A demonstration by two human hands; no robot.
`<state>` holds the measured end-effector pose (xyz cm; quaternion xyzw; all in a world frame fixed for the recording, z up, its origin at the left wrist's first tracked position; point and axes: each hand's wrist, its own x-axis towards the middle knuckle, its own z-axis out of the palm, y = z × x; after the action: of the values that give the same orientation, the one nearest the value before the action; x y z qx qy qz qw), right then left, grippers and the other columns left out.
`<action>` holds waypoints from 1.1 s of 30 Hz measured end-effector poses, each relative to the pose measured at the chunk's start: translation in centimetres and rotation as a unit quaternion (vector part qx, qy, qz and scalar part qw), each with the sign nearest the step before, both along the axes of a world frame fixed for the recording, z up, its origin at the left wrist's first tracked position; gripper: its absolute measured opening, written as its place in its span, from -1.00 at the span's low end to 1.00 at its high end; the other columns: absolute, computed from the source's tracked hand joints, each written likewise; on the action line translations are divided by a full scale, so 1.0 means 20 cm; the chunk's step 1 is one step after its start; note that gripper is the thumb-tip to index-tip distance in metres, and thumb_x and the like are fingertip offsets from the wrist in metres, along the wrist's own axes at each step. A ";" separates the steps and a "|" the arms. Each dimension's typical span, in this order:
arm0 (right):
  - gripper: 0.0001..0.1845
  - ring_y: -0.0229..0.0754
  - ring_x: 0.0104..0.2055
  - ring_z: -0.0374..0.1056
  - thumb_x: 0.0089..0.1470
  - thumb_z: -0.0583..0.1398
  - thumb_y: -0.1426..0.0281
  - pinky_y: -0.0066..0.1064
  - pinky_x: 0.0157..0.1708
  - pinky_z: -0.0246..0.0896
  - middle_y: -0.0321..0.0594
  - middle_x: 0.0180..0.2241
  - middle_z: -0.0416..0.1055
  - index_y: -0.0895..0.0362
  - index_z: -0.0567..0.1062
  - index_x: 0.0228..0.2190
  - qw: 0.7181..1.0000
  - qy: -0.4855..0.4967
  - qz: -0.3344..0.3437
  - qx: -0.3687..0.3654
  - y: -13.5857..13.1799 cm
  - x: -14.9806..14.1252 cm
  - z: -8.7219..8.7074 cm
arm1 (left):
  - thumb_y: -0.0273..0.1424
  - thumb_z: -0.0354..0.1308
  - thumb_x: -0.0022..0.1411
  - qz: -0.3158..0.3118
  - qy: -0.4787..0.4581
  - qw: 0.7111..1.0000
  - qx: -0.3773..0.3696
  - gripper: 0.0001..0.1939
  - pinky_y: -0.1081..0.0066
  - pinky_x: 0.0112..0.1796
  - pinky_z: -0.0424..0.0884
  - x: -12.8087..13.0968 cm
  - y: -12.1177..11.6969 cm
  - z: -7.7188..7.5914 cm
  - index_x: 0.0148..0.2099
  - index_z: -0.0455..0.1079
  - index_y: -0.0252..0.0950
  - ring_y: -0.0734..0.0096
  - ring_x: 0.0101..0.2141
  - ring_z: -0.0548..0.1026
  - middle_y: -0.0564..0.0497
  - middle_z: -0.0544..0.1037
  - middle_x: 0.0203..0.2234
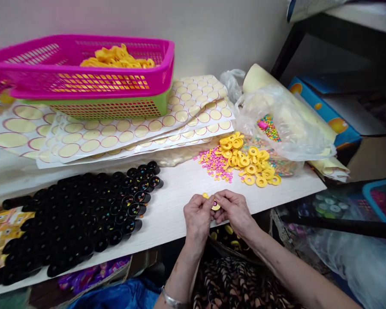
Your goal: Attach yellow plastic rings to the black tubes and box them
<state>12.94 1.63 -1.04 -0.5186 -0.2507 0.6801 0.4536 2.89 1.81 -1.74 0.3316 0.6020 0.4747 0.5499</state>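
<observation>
Over the table's front edge, my left hand [195, 216] and my right hand [237, 209] meet with closed fingers. Between them they pinch a small yellow plastic ring [216, 207] with a dark purplish centre; fingertips cover much of it. Just beyond my hands lies a heap of similar yellow ring pieces [251, 168], each with a short tab. Beside that heap are scattered tiny pink and yellow beads [214, 163].
Black cups [99, 214], several holding colourful bits, crowd the table's left. A pink basket [96, 92] of yellow pieces stands nested in a green one [141, 107] on sticker sheets [154, 126]. A plastic bag [286, 128] of beads lies right; a dark box [234, 244] sits below.
</observation>
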 end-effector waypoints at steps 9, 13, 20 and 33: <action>-0.56 -0.31 -0.64 0.35 -0.43 0.40 0.29 -0.54 -0.66 0.25 -0.28 -0.61 0.44 0.22 0.40 -0.47 0.994 -0.002 0.107 0.014 0.04 0.07 0.04 | -0.28 0.32 -0.20 -0.001 -0.052 0.998 -0.038 -0.68 0.56 -0.71 0.07 -0.02 0.03 0.04 -0.63 0.29 -0.38 0.64 -0.77 0.17 0.17 0.27 -0.85; -0.58 -0.34 -0.66 0.32 -0.51 0.41 0.35 -0.53 -0.67 0.25 -0.37 -0.66 0.38 0.21 0.38 -0.54 0.994 -0.002 0.111 -0.022 0.06 0.07 0.06 | -0.27 0.35 -0.26 -0.008 -0.088 0.994 -0.069 -0.63 0.56 -0.71 0.11 -0.01 0.06 0.04 -0.61 0.20 -0.34 0.62 -0.77 0.22 0.14 0.35 -0.79; -0.66 -0.35 -0.74 0.24 -0.47 0.38 0.39 -0.52 -0.74 0.21 -0.36 -0.72 0.35 0.20 0.36 -0.59 0.996 0.023 0.081 -0.034 0.07 0.07 0.04 | -0.28 0.34 -0.26 -0.050 -0.031 0.997 -0.058 -0.68 0.59 -0.72 0.06 -0.01 0.09 0.04 -0.63 0.29 -0.39 0.67 -0.76 0.18 0.12 0.37 -0.78; -0.52 -0.37 -0.58 0.30 -0.30 0.36 0.31 -0.50 -0.57 0.25 -0.40 -0.50 0.34 0.12 0.23 -0.36 0.994 0.088 0.036 0.057 -0.09 0.07 0.03 | -0.45 0.15 -0.07 -0.079 -0.104 0.988 0.080 -0.83 0.53 -0.48 0.27 -0.05 -0.09 0.01 -0.37 0.47 -0.39 0.57 -0.51 0.33 0.05 0.39 -0.50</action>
<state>14.40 -0.19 -0.37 -0.4205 -0.2663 0.7236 0.4781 1.91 0.10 -1.63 0.3702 0.4736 0.5080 0.6169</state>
